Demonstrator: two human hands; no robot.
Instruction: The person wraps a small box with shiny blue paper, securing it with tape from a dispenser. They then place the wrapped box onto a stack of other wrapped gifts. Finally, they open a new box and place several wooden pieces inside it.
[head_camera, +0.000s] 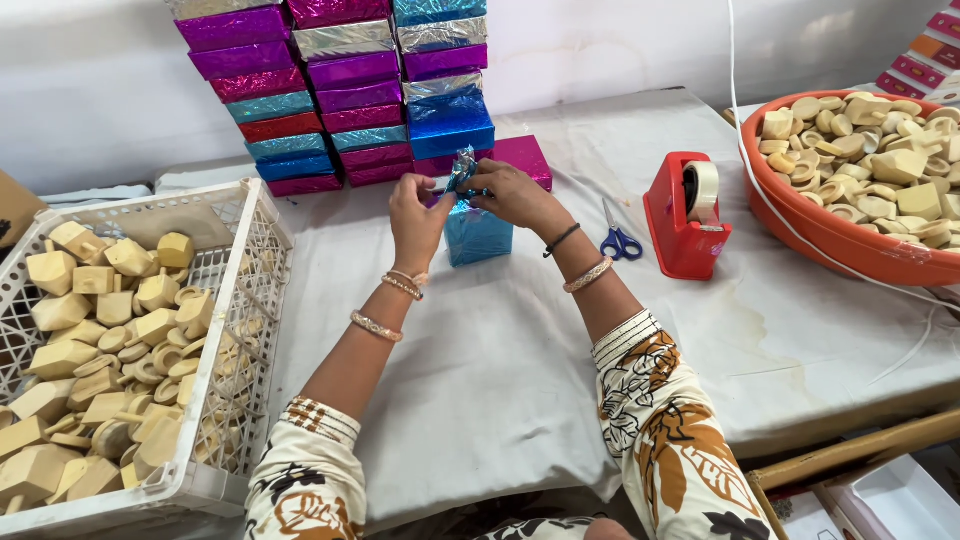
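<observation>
At eight o'clock, a white lattice crate (240, 290) holds pale wooden blocks. At centre, on the cloth-covered table (500, 340), the left hand (415, 215) and right hand (510, 192) pinch crinkled blue foil atop an upright blue package (476, 235): wrapping looks nearly closed, and sealing likely needs the red tape dispenser (685, 215) at two o'clock. Beyond, at twelve, stand stacked shiny foil boxes (340, 90).

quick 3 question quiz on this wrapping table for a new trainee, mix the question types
1. True or false: both hands are at the top of a blue foil parcel.
2. Which lies nearest the tape dispenser? A the scissors B the white crate C the orange basin
3. What fills the white crate?

Key
1. True: left hand and right hand pinch the foil there.
2. A
3. Pale wooden pieces.
</observation>
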